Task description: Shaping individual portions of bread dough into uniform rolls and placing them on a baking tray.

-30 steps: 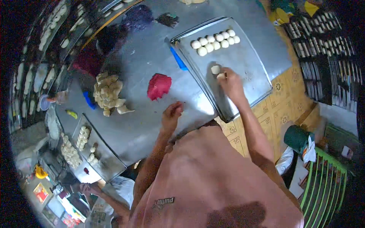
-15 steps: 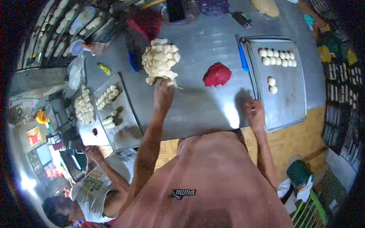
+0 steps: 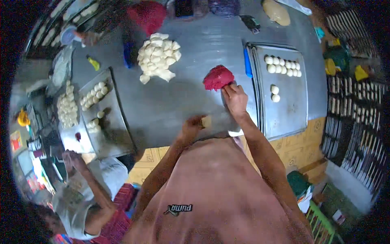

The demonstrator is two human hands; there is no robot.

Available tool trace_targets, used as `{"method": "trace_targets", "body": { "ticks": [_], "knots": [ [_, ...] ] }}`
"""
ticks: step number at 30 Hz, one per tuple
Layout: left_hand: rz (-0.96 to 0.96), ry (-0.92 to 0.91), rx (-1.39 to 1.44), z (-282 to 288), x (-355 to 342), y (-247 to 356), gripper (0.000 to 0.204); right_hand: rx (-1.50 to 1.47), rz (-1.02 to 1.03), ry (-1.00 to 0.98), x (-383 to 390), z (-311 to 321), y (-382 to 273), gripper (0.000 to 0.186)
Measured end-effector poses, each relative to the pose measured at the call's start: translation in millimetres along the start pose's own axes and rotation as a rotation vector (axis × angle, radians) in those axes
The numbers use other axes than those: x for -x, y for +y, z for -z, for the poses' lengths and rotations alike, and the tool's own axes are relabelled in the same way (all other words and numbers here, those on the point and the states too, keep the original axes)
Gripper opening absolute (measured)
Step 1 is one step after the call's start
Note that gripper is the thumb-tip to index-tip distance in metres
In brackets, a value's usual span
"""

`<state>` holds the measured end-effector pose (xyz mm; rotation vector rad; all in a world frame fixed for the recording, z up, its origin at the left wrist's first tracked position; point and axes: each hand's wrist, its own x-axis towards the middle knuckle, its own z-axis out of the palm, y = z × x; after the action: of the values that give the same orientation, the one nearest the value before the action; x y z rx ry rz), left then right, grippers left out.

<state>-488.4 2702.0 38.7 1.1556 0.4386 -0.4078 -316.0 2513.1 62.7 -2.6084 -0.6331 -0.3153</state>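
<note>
Near the table's front edge my left hand (image 3: 191,129) is closed on a flat piece of pale dough (image 3: 206,121). Farther up and to the right, my right hand (image 3: 237,100) pinches at the lower edge of a red mound of filling (image 3: 218,77); the fingertips touch it, and how much they grip is hidden. A heap of cut dough pieces (image 3: 157,56) lies left of the mound. To the right, a metal tray (image 3: 284,116) bears two rows of round dough balls (image 3: 283,66) and two more balls below them.
A blue-handled tool (image 3: 248,63) lies along the right tray's left side. At left, a second tray (image 3: 113,138) holds dough balls, next to another dough heap (image 3: 67,105). A co-worker (image 3: 81,195) works at the lower left. Racks of trays (image 3: 357,101) stand at right.
My left hand has come from the dough heap toward me, bringing a piece of dough. My right hand has moved from beside the right tray up to the red filling. The view has shifted.
</note>
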Motion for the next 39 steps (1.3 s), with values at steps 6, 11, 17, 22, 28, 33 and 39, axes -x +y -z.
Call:
{"method": "trace_targets", "body": {
  "ticks": [6, 11, 17, 22, 28, 33, 39],
  "knots": [
    [0.110, 0.203, -0.041, -7.0, -17.1, 26.0, 0.037, -0.580, -0.621, -0.693, -9.3, 12.7, -5.0, 0.020],
    [-0.019, 0.225, 0.079, -37.7, -33.1, 36.6, 0.032, -0.735, -0.302, -0.379, 36.1, 29.8, -35.2, 0.020],
    [0.021, 0.212, 0.193, -49.7, -38.1, 41.2, 0.032, -0.256, -0.008, -0.452, 52.7, 40.5, -29.3, 0.038],
    [0.013, -0.102, 0.107, -38.6, -44.1, 54.6, 0.030, -0.794, -0.556, -0.460, 43.0, 43.6, -21.0, 0.030],
    [0.038, -0.148, -0.374, -32.5, -42.1, 70.1, 0.035, -1.022, -0.690, -0.416, 57.5, 45.8, -37.1, 0.026],
    [-0.082, -0.210, -0.456, -29.2, -41.9, 68.1, 0.035, -1.007, -0.681, -0.217, 51.6, 58.5, -50.4, 0.024],
    [-0.085, -0.163, -0.215, -36.4, -38.9, 57.3, 0.030, -0.597, -0.175, -0.370, 32.8, 62.7, -36.0, 0.037]
  ]
}}
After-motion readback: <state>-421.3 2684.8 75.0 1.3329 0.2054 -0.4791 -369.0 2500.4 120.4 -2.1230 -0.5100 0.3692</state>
